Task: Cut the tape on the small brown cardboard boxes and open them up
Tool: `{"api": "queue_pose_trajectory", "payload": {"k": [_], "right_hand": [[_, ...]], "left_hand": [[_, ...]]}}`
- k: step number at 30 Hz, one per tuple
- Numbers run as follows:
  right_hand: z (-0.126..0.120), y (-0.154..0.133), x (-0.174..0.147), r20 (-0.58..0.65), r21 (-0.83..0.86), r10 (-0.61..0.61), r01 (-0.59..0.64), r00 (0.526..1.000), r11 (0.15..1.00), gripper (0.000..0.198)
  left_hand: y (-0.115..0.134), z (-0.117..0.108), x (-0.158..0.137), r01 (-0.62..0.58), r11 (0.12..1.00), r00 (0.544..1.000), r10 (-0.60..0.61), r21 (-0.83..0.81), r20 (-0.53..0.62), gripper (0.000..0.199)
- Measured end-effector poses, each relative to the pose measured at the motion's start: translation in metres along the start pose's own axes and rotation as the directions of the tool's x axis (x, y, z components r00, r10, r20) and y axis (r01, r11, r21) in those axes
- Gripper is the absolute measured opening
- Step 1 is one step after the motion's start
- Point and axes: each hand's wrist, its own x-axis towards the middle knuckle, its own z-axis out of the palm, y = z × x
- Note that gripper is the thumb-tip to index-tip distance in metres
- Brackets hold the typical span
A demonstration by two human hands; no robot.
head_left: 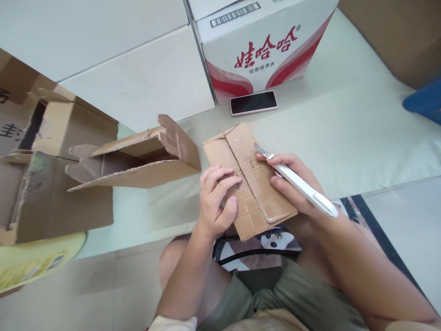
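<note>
A small closed cardboard box (257,197) lies at the middle, its long seam facing up under clear tape. My left hand (218,197) is on its left side, fingers bent over the top face and thumb close by, holding the box steady. In my right hand (292,181) is a white utility knife (306,191), its short metal blade out and pointing up-left above the box's right flap. The fingers of that hand also touch the box's right side. To the left, an open cardboard box (155,172) lies with its flaps spread.
A pink-edged phone (254,102) lies before a white and red carton (265,55) on the pale table (344,124). White cartons (144,78) line the back. Larger brown boxes (69,197) stand left, above a yellow stool (44,257). A blue object (425,101) is far right.
</note>
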Motion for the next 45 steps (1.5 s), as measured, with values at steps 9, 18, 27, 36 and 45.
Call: {"api": "queue_pose_trajectory", "payload": {"k": [9, 18, 27, 36, 45], "right_hand": [[0.0, 0.001, 0.0, 0.004, 0.013, 0.009, -0.01, 1.0, 1.0, 0.024], [0.003, 0.0, -0.001, -0.007, 0.023, 0.001, -0.001, 1.0, 1.0, 0.022], [0.005, 0.002, -0.003, -0.023, 0.031, 0.017, -0.016, 1.0, 0.999, 0.023], [0.013, 0.006, -0.003, -0.066, 0.112, -0.052, 0.059, 0.996, 0.992, 0.021], [0.011, 0.006, -0.004, -0.054, 0.135, -0.07, 0.077, 0.996, 0.988, 0.025]], "left_hand": [[-0.001, -0.001, -0.001, 0.023, 0.999, 0.999, -0.024, 0.046, 0.021, 0.033], [-0.001, 0.0, 0.0, 0.005, 0.999, 1.0, -0.005, 0.051, 0.0, 0.031], [-0.002, 0.003, 0.0, -0.001, 1.0, 0.999, 0.001, 0.0, -0.035, 0.03], [-0.004, 0.003, -0.001, 0.007, 1.0, 0.999, -0.008, -0.023, -0.045, 0.03], [-0.005, 0.004, -0.001, 0.003, 0.999, 0.998, -0.005, -0.035, -0.059, 0.029]]}}
